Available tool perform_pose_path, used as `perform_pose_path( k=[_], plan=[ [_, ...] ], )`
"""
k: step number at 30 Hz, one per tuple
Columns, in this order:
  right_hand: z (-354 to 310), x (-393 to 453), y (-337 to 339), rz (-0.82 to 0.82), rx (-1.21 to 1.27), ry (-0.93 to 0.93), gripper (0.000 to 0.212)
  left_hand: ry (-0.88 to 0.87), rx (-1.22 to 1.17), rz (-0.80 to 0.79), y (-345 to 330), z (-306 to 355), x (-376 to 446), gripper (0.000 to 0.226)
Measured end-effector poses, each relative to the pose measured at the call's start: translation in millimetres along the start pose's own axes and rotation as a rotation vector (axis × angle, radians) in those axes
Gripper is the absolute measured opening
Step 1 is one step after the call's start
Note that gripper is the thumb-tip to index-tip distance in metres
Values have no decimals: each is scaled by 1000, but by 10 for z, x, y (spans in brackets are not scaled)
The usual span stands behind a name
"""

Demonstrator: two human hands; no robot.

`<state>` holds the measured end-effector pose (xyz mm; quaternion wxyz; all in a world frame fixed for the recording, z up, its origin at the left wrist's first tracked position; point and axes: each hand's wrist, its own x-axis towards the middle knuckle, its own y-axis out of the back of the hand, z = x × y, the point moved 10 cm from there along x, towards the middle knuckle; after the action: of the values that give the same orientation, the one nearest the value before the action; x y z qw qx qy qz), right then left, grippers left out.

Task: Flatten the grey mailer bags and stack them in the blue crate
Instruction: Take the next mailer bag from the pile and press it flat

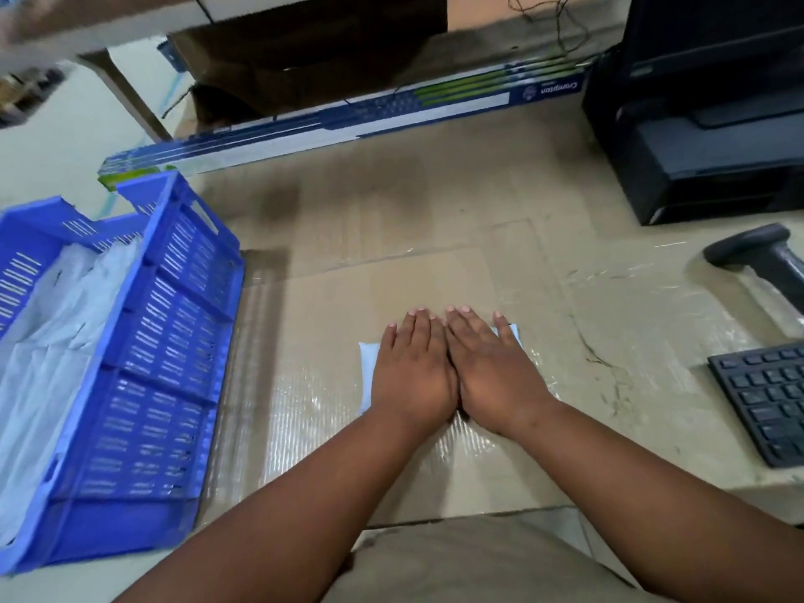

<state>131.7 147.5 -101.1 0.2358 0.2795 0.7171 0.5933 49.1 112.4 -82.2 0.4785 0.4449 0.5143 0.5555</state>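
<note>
A small grey mailer bag (368, 368) lies flat on the cardboard-covered table, mostly hidden under my hands. My left hand (413, 369) and my right hand (489, 367) press down on it side by side, palms flat, fingers straight and pointing away from me. Only the bag's left edge and far right corner show. The blue crate (174, 341) stands at the left of the table. Several crumpled grey mailer bags (56, 341) lie inside it.
A long blue-and-white carton (348, 119) lies across the back of the table. A black printer (705, 124) stands at the back right. A handheld scanner (757, 258) and a black keyboard (765, 398) sit at the right. An open cardboard box (304, 58) is behind.
</note>
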Motion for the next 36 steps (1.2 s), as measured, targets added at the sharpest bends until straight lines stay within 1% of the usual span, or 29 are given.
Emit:
perform_pose_path(
  k=[5,11,15,18,21,23,25,27,29,33,36],
  plan=[
    [36,-18,-1,32,0,-37,66,5,58,20,-46,5,0,65],
    [54,-8,-39,22,-10,-50,64,14,68,32,-73,-5,-10,67],
    [54,-18,-17,4,-11,-49,65,11,63,7,-84,6,-10,68],
    [44,-27,15,-24,-13,-42,64,-18,42,7,-56,6,-15,65],
    [62,-35,42,-25,-14,-45,61,-62,62,41,89,-28,-104,62],
    [70,-63,97,-9,-29,-54,59,-46,53,74,237,-123,-287,67],
    [-21,-136,180,34,-24,-23,63,-31,47,78,315,-247,-537,76],
    [-270,-244,237,54,-15,92,70,-22,64,40,282,-394,-768,86],
    [-504,-345,185,29,-26,181,76,-24,77,5,208,-524,-945,94],
    [-557,-372,-20,-48,-8,149,81,-62,5,-36,31,-621,-1051,96],
    [-549,-355,-71,-77,-36,155,81,-42,-33,-30,-42,-629,-1048,96]
  ],
)
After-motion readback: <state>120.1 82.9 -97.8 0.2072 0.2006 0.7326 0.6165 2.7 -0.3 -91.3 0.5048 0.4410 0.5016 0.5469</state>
